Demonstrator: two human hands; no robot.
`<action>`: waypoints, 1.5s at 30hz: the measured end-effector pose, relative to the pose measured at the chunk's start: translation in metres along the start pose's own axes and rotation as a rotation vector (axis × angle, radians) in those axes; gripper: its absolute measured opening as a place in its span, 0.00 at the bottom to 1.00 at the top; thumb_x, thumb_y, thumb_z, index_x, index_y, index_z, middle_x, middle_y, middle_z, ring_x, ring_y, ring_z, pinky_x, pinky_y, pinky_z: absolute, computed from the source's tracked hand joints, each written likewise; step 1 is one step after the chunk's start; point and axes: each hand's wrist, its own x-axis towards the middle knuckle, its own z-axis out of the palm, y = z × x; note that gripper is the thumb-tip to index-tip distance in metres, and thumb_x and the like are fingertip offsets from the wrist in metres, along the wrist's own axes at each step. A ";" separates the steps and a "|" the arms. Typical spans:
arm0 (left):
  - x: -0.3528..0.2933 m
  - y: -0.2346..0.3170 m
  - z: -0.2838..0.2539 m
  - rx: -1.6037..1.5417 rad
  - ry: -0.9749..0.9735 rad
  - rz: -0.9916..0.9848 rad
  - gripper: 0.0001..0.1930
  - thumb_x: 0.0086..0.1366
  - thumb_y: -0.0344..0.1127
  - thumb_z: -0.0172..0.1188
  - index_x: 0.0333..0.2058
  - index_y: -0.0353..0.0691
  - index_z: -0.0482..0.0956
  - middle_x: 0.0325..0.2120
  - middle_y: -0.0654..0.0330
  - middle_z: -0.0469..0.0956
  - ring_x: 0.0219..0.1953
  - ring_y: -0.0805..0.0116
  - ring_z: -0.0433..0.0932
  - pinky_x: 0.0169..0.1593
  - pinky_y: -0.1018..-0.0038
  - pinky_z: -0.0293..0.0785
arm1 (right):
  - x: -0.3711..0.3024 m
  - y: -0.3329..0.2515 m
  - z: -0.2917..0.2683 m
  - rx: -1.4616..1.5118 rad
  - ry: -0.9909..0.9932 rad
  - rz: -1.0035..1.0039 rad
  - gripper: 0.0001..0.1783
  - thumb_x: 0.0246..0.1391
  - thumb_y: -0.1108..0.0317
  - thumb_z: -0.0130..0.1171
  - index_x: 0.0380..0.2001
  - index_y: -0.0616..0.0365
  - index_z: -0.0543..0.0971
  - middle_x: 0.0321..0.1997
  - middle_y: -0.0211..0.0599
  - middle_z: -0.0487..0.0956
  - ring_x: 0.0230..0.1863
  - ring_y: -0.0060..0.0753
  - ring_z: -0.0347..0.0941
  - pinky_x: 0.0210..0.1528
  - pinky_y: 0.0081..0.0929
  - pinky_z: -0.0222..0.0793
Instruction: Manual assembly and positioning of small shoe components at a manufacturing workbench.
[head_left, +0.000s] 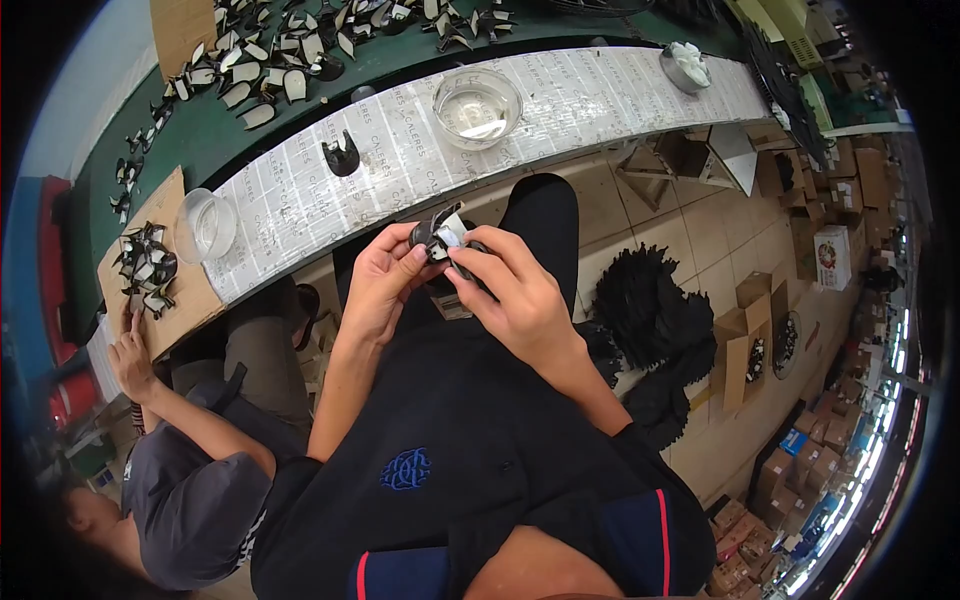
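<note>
Above my lap I hold a small, curved, glossy dark piece with a whitish inner face [427, 233], which looks like a shoe part. The fingers of my left hand [382, 275] are closed on its left side. My right hand [515, 295] pinches at its right side, where a small white patch [451, 237] shows between the fingers. Whether that patch is separate or part of the piece, I cannot tell. A similar dark piece [341, 155] stands on the paper-covered bench [400, 130] beyond my hands.
Clear round bowls [478, 108] [207, 225] and a small bowl of white material [686, 66] sit along the bench. Many dark-and-white pieces [270, 70] lie on the green belt [370, 55]. A co-worker's hand [130, 355] is at the left cardboard. Black material [650, 310] lies on the floor, right.
</note>
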 end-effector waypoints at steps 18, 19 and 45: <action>-0.001 -0.003 -0.005 0.013 0.011 0.000 0.12 0.70 0.28 0.58 0.50 0.33 0.74 0.44 0.58 0.80 0.46 0.71 0.80 0.53 0.70 0.80 | -0.004 0.005 -0.017 0.654 0.141 0.437 0.12 0.55 0.81 0.63 0.43 0.69 0.80 0.49 0.43 0.77 0.44 0.28 0.79 0.44 0.23 0.80; -0.001 -0.002 -0.004 0.003 0.017 -0.001 0.12 0.70 0.28 0.58 0.50 0.33 0.74 0.44 0.58 0.80 0.46 0.71 0.80 0.53 0.70 0.80 | -0.004 0.005 -0.017 0.540 0.139 0.421 0.12 0.56 0.81 0.63 0.44 0.69 0.80 0.50 0.43 0.77 0.46 0.26 0.77 0.44 0.21 0.78; -0.001 0.002 -0.001 -0.049 0.065 -0.046 0.10 0.71 0.33 0.57 0.46 0.34 0.74 0.44 0.55 0.81 0.46 0.70 0.82 0.53 0.68 0.82 | -0.002 0.015 -0.007 0.053 0.231 0.220 0.14 0.50 0.80 0.68 0.41 0.64 0.80 0.45 0.43 0.77 0.35 0.31 0.79 0.32 0.25 0.76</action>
